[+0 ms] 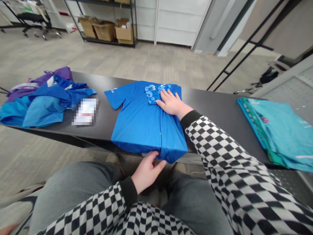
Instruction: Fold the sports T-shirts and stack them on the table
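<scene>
A bright blue T-shirt (141,120) lies partly folded on a black table (215,114), one sleeve spread to the left and a light blue print near its collar. My right hand (172,102) rests flat on the shirt's upper right part, fingers stretched out over the print. My left hand (146,171) is at the table's near edge, pinching the shirt's hanging bottom hem between thumb and fingers. Both arms wear black-and-white checked sleeves.
A heap of blue and purple garments (41,101) lies at the table's left end, with a blurred white card (85,111) beside it. A stack of folded teal shirts (278,130) sits at the right. Shelves with cardboard boxes (107,29) stand behind.
</scene>
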The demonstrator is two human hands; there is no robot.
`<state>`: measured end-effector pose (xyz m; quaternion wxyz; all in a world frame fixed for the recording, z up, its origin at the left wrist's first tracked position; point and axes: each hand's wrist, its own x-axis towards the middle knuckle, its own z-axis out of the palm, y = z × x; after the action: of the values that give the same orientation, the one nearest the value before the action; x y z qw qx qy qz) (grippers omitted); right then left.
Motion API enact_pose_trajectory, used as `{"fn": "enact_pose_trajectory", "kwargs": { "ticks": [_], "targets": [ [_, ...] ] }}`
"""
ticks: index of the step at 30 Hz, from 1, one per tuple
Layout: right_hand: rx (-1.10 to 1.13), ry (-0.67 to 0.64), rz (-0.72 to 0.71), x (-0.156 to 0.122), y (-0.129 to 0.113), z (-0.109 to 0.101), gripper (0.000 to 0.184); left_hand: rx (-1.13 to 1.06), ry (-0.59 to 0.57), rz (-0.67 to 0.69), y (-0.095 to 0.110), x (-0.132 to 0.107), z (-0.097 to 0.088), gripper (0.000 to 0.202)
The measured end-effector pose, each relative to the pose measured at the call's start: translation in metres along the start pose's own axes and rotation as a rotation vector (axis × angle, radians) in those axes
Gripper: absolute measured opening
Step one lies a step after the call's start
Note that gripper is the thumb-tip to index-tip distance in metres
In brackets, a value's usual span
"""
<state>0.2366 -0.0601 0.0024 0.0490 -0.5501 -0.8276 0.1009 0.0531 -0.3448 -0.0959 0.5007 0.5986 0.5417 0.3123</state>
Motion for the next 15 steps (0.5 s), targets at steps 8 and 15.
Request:
{"fn": "enact_pose_trajectory", "kwargs": {
  "ticks": [8, 15],
  "targets": [
    [-0.004, 0.008, -0.026, 0.007, 0.012, 0.004, 0.090, 0.096, -0.160, -0.008, -0.039, 0.001, -0.003, 0.034],
    [0.003, 0.002, -0.026, 0.008, 0.012, 0.004, 0.090, 0.117, -0.232, -0.059, -0.064, 0.002, 0.001, 0.017]
  ]
}}
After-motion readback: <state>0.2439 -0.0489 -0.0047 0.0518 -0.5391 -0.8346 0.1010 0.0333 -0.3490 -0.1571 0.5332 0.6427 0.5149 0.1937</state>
